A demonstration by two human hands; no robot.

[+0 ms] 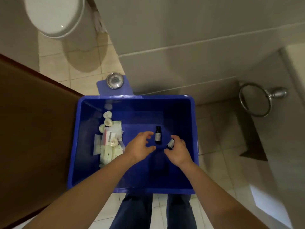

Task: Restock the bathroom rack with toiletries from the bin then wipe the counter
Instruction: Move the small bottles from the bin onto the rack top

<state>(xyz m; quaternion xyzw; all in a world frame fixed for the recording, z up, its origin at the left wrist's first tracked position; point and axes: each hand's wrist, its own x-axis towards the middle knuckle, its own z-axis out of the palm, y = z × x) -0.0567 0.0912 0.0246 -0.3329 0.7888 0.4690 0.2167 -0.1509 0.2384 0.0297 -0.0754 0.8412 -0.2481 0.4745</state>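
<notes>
Inside the bin (140, 109), a bottle (158, 135) lies flat between the hands, its long axis running away from the person and its cap at the far end. The left hand (140, 146) is spread and empty. It is the nearer one, with fingertips just beside the bottle. The right hand (179, 150) pinches a second bottle (170, 143).

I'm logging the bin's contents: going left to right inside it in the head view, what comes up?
A pile of packets and soaps → left hand → dark bottle lying flat → second bottle, pinched by the right hand.
</notes>
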